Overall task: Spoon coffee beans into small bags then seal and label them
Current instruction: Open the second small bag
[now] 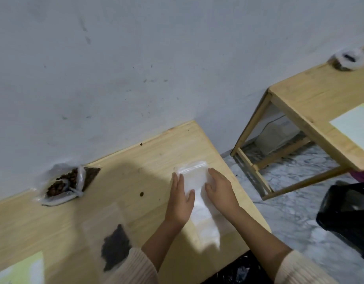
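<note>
A person's left hand and right hand, both spread flat, flank an empty clear bag on the tabletop. The open bean pouch lies well left of it. The limp, slippery film looks best pinched at its zip edge.

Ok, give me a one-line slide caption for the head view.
Both hands, left and right, press flat on a stack of empty clear zip bags, with an open bag of coffee beans by the wall.

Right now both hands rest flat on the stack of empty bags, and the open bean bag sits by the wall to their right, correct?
Wrong side. In the head view, the left hand and right hand do rest flat on the empty bags, but the bean bag sits by the wall to their left.
</note>
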`<state>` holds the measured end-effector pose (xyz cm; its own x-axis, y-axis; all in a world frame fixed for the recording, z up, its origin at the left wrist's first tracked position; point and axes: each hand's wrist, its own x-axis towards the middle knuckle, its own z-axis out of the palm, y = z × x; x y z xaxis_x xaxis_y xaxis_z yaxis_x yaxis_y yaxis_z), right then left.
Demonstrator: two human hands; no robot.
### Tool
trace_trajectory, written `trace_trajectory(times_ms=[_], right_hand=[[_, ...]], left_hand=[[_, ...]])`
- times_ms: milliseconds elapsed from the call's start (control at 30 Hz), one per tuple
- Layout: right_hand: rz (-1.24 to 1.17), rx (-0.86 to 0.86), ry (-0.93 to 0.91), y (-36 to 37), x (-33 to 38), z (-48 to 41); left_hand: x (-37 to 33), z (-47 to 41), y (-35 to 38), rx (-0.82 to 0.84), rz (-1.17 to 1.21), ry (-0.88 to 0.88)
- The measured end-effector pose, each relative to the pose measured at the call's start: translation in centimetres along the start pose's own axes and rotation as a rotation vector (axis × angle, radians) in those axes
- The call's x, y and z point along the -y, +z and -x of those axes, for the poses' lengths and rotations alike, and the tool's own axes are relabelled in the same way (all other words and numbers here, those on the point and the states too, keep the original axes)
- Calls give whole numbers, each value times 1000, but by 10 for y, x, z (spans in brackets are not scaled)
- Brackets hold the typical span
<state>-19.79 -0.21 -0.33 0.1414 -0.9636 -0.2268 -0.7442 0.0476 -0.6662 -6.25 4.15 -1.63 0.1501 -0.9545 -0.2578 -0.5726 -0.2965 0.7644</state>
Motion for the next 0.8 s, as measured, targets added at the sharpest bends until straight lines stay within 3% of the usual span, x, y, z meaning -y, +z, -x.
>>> trace_trajectory(times_ms=[267,367,633,800], right_hand=[[-264,-205,-15,-10,30,-10],[-331,-253,-40,-10,56,-14],[-455,-236,-222,13,151,-1],[-466,-151,-401,42,220,25]], left_hand=[[-22,-8,-35,-252,228,60],[-20,-7,-60,-352,230,186],[-16,23,-166,-248,607,119],[4,52,-251,-362,607,102]])
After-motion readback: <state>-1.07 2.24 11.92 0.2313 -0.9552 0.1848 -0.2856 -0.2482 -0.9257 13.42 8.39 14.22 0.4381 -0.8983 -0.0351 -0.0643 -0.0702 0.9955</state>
